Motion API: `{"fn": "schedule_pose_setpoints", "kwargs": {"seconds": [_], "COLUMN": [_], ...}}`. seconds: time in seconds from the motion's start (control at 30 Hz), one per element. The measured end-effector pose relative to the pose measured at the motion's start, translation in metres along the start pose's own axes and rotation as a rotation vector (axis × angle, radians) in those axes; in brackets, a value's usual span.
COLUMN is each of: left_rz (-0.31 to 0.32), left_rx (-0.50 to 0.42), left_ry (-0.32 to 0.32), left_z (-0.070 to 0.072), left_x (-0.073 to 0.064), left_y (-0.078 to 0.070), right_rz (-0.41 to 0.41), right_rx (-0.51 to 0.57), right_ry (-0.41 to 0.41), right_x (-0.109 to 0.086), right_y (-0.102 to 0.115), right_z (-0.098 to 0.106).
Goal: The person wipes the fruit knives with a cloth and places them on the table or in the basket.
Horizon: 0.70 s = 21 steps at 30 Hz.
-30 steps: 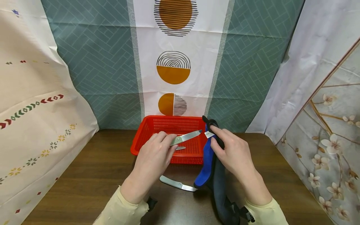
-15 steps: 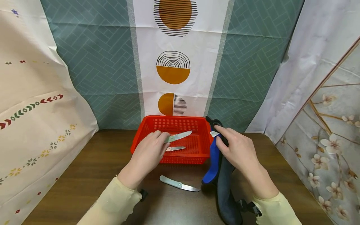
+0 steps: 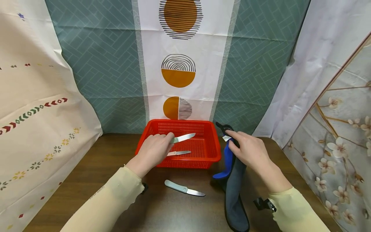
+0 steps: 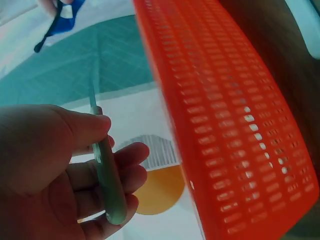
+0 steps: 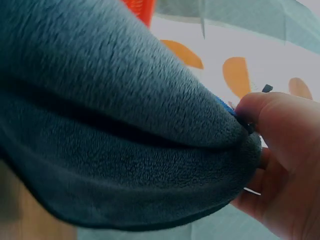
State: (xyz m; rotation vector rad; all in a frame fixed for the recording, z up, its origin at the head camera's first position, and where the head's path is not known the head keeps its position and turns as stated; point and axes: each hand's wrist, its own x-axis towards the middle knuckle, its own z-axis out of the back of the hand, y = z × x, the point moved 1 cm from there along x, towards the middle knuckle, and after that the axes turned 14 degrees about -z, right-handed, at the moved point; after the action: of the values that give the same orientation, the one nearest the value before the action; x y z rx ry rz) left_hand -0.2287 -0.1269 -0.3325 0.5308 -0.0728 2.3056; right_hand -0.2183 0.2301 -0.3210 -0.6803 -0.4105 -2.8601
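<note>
Dark brown wood-grain table (image 3: pixel 95 167); behind it, teal herringbone-print cloth (image 3: pixel 101 48) with white central strip (image 3: pixel 155 90) bearing ochre-and-black circles. Left of table, cream cloth (image 3: pixel 43 87) with small coloured motifs; right of it, whitish blossom-print cloth (image 3: pixel 316 132). Light reflects off tabletop.

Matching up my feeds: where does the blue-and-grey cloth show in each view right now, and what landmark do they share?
Head: the cloth hangs from the right hand, right of centre, down to near the bottom edge.
Left wrist: just a small blue piece of cloth, top left.
Right wrist: grey cloth fills the left and middle.
Shared landmark: red basket, central; right side; top-edge sliver.
</note>
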Motion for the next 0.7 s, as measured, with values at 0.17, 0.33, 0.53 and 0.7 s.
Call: {"fn": "schedule_pose_setpoints", "kwargs": {"seconds": [0.17,0.33,0.53,0.7], "left_rz": [0.025,0.102,0.136,0.133], "left_rx": [-0.045,-0.117,-0.134,-0.167], "left_ry": [0.121,0.297,0.416,0.454], "left_z": [-0.01,-0.023,-0.031,-0.039], "left_x": [0.008,0.021,0.032,0.038], "left_y": [0.012,0.026,0.038,0.046], "right_rz": [-0.021,-0.055,-0.077,-0.09], "right_rx": [-0.012,-0.004,0.013,0.015], "right_ry": [0.043,0.075,0.095,0.116], "right_x": [0.002,0.003,0.006,0.01], "right_y": [-0.011,-0.019,-0.024,-0.026], "right_z": [-0.002,-0.009,-0.019,-0.027]}}
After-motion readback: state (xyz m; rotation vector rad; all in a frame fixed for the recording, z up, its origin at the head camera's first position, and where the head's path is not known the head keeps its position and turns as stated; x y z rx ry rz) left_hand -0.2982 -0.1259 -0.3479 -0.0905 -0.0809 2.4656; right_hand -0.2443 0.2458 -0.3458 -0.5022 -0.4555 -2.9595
